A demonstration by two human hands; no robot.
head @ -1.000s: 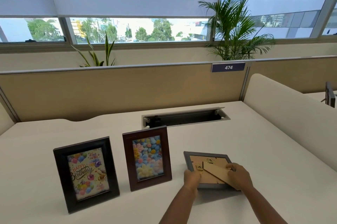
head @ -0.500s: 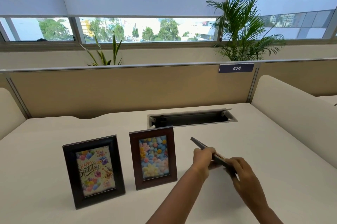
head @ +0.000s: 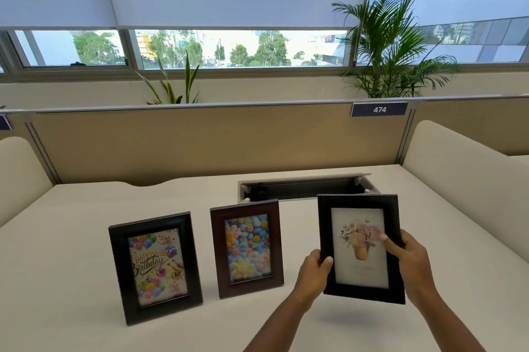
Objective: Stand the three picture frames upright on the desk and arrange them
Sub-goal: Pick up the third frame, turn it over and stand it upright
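Note:
Two frames stand upright on the white desk (head: pixel 71 237): a black one with a birthday card (head: pixel 155 265) at the left, and a brown one with coloured flowers (head: pixel 247 247) in the middle. A third black frame with a flower-pot picture (head: pixel 359 247) is held upright in the air above the desk, to the right of the brown one, its picture facing me. My left hand (head: pixel 315 271) grips its lower left edge. My right hand (head: pixel 412 263) grips its right edge, thumb across the glass. Its back stand is hidden.
An open cable tray slot (head: pixel 303 187) lies in the desk behind the frames. A tan partition (head: pixel 200 140) with a "474" label (head: pixel 379 109) closes the back, and padded cream dividers (head: pixel 463 177) flank the desk. Plants stand behind the partition.
The third frame lay face down on the desk; both hands lifted it, turned it over and now hold it upright with its picture towards me.

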